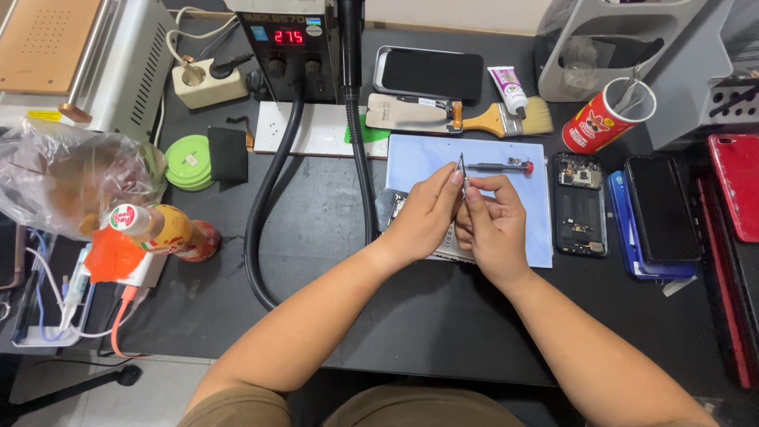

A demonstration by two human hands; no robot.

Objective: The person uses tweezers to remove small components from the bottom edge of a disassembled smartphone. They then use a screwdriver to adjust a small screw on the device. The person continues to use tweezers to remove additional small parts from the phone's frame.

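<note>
Both my hands meet over a pale blue mat point(427, 158) at the middle of the black desk. My left hand point(423, 215) pinches thin metal tweezers point(462, 168) that point upward. My right hand point(490, 225) is curled beside it, fingertips touching the lower part of the tweezers. Under my hands lies a phone part point(390, 207), mostly hidden. A small screwdriver with a red cap point(502, 166) rests on the mat just beyond my fingers.
An opened black phone frame point(579, 204) lies right of the mat, then a stack of phones point(662, 209). A paint brush point(506, 119), glue tube point(508, 87), red can point(605, 119) and hot-air station point(292, 43) with black hoses point(269, 190) stand behind. A bottle point(162, 229) lies left.
</note>
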